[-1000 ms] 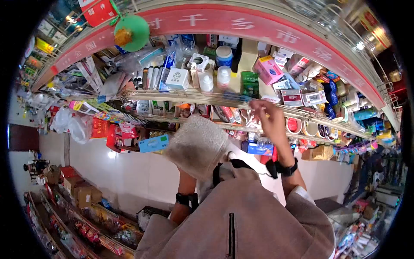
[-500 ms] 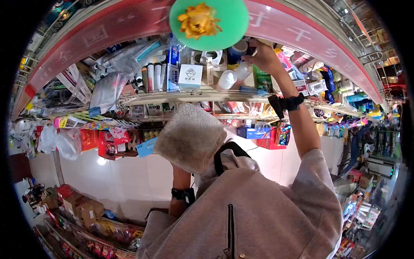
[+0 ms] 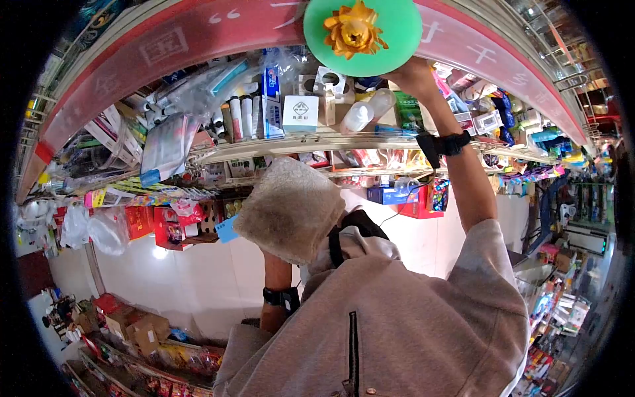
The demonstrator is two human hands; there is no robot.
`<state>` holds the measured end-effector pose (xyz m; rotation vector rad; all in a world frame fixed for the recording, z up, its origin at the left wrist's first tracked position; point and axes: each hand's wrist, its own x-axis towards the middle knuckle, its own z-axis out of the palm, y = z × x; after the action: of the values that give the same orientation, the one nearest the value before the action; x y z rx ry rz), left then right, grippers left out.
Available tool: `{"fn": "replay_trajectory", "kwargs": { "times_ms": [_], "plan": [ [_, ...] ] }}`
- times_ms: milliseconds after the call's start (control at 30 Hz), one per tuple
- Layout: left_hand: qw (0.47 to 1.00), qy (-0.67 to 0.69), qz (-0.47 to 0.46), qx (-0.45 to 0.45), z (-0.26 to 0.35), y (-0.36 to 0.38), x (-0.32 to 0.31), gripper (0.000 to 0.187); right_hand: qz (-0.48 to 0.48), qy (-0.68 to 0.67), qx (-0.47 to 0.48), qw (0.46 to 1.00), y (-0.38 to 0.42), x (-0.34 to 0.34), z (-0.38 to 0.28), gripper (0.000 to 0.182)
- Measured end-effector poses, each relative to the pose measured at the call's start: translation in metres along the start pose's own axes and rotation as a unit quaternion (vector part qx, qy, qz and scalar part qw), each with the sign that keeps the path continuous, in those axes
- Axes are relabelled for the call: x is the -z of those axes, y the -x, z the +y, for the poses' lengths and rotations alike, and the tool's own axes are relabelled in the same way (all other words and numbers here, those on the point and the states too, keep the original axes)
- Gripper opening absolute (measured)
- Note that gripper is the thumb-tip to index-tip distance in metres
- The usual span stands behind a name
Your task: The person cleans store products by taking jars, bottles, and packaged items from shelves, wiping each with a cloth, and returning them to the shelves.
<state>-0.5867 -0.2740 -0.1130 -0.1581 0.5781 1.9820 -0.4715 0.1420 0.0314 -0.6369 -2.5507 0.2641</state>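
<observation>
A folded greyish-beige towel [image 3: 289, 210] hangs over my left hand, whose fingers are hidden beneath it. Below it, my left forearm [image 3: 277, 274] shows with a black wristband. The towel appears held up by that hand, in front of the lower shelf. My right hand [image 3: 415, 77] reaches in over the upper shelf. Its fingers disappear behind a green disc [image 3: 397, 46] bearing a yellow flower [image 3: 354, 30], so its grip cannot be seen. Just below that hand stand a white bottle [image 3: 358, 117], a translucent container [image 3: 381, 101] and a green packet [image 3: 408, 111].
A white box [image 3: 301, 114] and a blue upright carton [image 3: 270, 99] stand left of the bottles. The shelf's front rail [image 3: 264, 147] runs across below. A red-pink banner strip [image 3: 218, 30] arches above. Plastic bags [image 3: 108, 229] hang at left; cardboard boxes [image 3: 147, 331] sit lower left.
My right hand has moved behind the green disc, which shifted right in view. The fingers seen before near a dark blue container are now hidden. The towel stays almost where it was.
</observation>
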Motion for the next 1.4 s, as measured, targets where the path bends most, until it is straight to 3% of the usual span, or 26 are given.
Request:
{"fn": "replay_trajectory", "kwargs": {
  "times_ms": [33, 67, 200, 267, 433, 533, 567, 600, 633, 700, 767, 800, 867, 967, 1067, 1133, 1267, 1333, 1400],
  "plan": [
    [1.000, -0.001, -0.003, 0.003, 0.000, -0.001, -0.001, 0.064, 0.012, 0.013, 0.008, 1.000, 0.002, 0.004, -0.002, 0.041],
    [1.000, 0.002, -0.010, 0.011, 0.000, -0.002, -0.002, 0.064, 0.019, -0.105, -0.053, 0.993, 0.006, 0.019, -0.014, 0.040],
    [0.997, 0.004, -0.050, 0.050, -0.005, -0.011, -0.013, 0.065, 0.087, -0.308, -0.164, 0.933, 0.027, 0.064, -0.035, 0.041],
    [0.993, 0.012, -0.086, 0.081, -0.011, -0.015, -0.023, 0.065, 0.107, -0.341, -0.164, 0.920, 0.044, 0.087, -0.053, 0.045],
    [0.958, 0.083, -0.198, 0.192, -0.046, -0.013, -0.067, 0.066, -0.042, -0.522, -0.206, 0.827, 0.102, 0.107, -0.088, 0.052],
    [0.945, 0.091, -0.233, 0.210, -0.075, -0.003, -0.103, 0.067, -0.130, -0.580, -0.229, 0.771, 0.140, 0.098, -0.100, 0.050],
    [0.959, 0.039, -0.223, 0.168, -0.080, 0.002, -0.119, 0.067, -0.145, -0.566, -0.241, 0.775, 0.151, 0.094, -0.104, 0.051],
    [0.968, -0.122, -0.210, 0.059, -0.086, 0.003, -0.148, 0.061, -0.158, -0.551, -0.254, 0.779, 0.162, 0.090, -0.105, 0.052],
    [0.942, -0.290, -0.165, -0.040, -0.092, 0.004, -0.177, 0.056, -0.127, -0.570, -0.264, 0.767, 0.173, 0.082, -0.102, 0.054],
    [0.986, -0.160, -0.033, 0.025, -0.108, 0.012, -0.184, 0.051, -0.120, -0.560, -0.276, 0.772, 0.188, 0.090, -0.093, 0.053],
    [0.980, -0.064, -0.118, 0.144, -0.119, 0.011, -0.195, 0.054, -0.108, -0.557, -0.283, 0.773, 0.198, 0.097, -0.085, 0.050],
    [0.980, -0.144, -0.114, 0.076, -0.133, 0.000, -0.188, 0.055, -0.107, -0.560, -0.288, 0.769, 0.204, 0.101, -0.082, 0.050],
    [0.968, -0.138, -0.132, 0.164, -0.141, 0.014, -0.193, 0.059, -0.153, -0.565, -0.301, 0.753, 0.211, 0.116, -0.076, 0.047],
    [0.964, -0.126, -0.152, 0.178, -0.159, 0.020, -0.193, 0.062, -0.157, -0.575, -0.297, 0.746, 0.226, 0.119, -0.063, 0.048],
    [0.968, -0.129, -0.117, 0.183, -0.171, 0.022, -0.193, 0.064, -0.174, -0.555, -0.325, 0.746, 0.241, 0.123, -0.064, 0.052],
    [0.967, -0.155, -0.112, 0.170, -0.177, 0.021, -0.187, 0.065, 0.011, -0.517, -0.272, 0.812, 0.254, 0.109, -0.072, 0.055],
    [0.966, -0.125, -0.148, 0.171, -0.177, 0.022, -0.186, 0.064, 0.075, -0.499, -0.341, 0.793, 0.294, 0.104, -0.083, 0.040],
    [0.975, -0.147, -0.094, 0.139, -0.179, 0.026, -0.186, 0.061, 0.047, -0.432, -0.347, 0.831, 0.313, 0.102, -0.094, 0.040],
    [0.975, -0.148, -0.073, 0.152, -0.180, 0.026, -0.185, 0.059, 0.083, -0.362, -0.346, 0.862, 0.316, 0.109, -0.104, 0.040]
  ]
}}
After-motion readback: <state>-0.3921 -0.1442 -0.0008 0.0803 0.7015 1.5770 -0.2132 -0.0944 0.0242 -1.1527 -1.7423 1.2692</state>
